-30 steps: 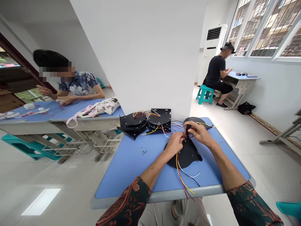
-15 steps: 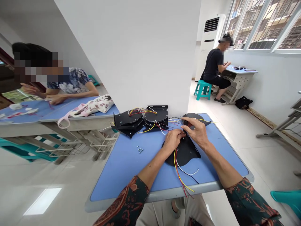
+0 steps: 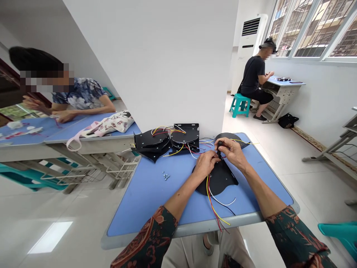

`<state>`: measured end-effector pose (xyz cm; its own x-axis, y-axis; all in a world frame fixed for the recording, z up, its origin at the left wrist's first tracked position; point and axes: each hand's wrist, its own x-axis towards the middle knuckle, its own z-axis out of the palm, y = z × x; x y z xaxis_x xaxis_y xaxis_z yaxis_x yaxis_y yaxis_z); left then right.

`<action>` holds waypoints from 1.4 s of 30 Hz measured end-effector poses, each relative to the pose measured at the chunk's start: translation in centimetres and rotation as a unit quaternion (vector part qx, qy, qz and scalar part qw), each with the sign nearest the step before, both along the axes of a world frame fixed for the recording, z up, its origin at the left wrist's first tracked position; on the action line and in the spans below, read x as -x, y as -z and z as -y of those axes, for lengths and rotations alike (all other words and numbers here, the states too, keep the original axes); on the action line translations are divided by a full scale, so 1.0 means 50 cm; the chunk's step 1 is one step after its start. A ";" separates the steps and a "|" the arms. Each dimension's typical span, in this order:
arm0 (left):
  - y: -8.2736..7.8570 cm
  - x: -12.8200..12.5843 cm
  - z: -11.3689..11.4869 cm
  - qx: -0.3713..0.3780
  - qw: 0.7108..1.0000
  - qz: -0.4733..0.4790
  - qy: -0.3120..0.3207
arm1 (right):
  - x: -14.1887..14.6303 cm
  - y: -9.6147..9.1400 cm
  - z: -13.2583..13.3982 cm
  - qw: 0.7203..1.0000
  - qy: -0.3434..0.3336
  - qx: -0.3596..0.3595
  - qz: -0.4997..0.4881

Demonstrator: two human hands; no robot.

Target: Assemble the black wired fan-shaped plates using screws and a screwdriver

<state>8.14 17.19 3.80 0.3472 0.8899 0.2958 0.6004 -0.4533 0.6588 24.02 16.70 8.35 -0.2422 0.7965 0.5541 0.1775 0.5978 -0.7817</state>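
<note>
My left hand (image 3: 205,163) and my right hand (image 3: 232,152) meet over the far edge of a black round plate (image 3: 219,179) lying on the blue table (image 3: 156,201). My right hand's fingers are closed on a small black part (image 3: 219,144) standing at the plate's edge. My left hand pinches close beside it, where the coloured wires (image 3: 214,206) start; those red, yellow, white and black wires trail toward me over the table edge.
A stack of black plates with wires (image 3: 167,140) sits at the table's far side, another black disc (image 3: 230,138) at the far right. Small metal screws (image 3: 166,175) lie to the left. One person works at a left table, another sits by the window.
My view shifted a little. My right hand lifted slightly with the black part; both hands stay together at the plate's far edge.
</note>
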 end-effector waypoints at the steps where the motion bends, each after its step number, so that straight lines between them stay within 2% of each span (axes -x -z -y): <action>1: 0.002 0.000 -0.002 0.001 1.000 0.010 0.006 | -0.003 0.001 -0.001 1.000 -0.027 0.013 -0.007; 3: 0.003 0.001 -0.005 0.001 0.999 0.037 0.020 | -0.006 0.005 -0.003 0.997 -0.065 0.030 -0.017; 5: 0.004 0.002 -0.005 0.005 0.998 0.062 0.031 | -0.006 0.009 -0.002 0.997 -0.065 0.028 -0.021; 8: 0.003 0.002 -0.003 0.023 0.997 0.074 0.023 | 0.001 0.013 0.003 0.999 0.023 -0.023 0.010; 11: 0.000 0.001 0.000 0.028 0.997 0.070 0.016 | 0.008 0.011 0.009 0.989 0.127 -0.071 0.038; 13: -0.002 0.000 0.001 0.024 0.998 0.064 0.015 | 0.008 0.009 0.010 0.984 0.151 -0.080 0.040; 15: -0.003 0.000 0.001 0.017 0.998 0.055 0.013 | 0.006 0.007 0.010 0.988 0.127 -0.075 0.041; 18: -0.001 0.000 0.000 0.008 0.999 0.047 0.007 | 0.002 0.005 0.011 0.997 0.043 -0.049 0.031; 20: 0.000 0.000 -0.001 0.009 0.999 0.049 0.004 | 0.002 0.005 0.012 0.999 0.017 -0.038 0.021; 22: 0.002 -0.001 -0.001 0.010 0.999 0.047 -0.001 | 0.005 0.004 0.013 0.998 0.032 -0.056 0.024; 25: 0.004 -0.002 -0.002 0.009 0.999 0.042 -0.004 | 0.005 0.004 0.011 0.989 0.103 -0.092 0.045; 27: 0.005 -0.001 -0.003 0.014 0.999 0.052 0.001 | 0.000 0.005 0.008 0.988 0.118 -0.081 0.052; 32: 0.003 0.002 -0.002 0.029 0.996 0.077 0.033 | -0.009 0.010 0.000 0.998 0.056 -0.039 0.011; 38: 0.001 0.000 -0.001 0.023 0.998 0.051 0.009 | 0.000 0.012 0.005 0.999 -0.020 -0.027 -0.040; 40: 0.001 0.000 -0.002 0.016 0.999 0.045 0.005 | 0.002 0.010 0.008 0.999 -0.021 -0.034 -0.028; 42: 0.000 -0.001 -0.002 0.012 0.999 0.038 0.002 | 0.003 0.008 0.011 0.998 0.013 -0.054 -0.001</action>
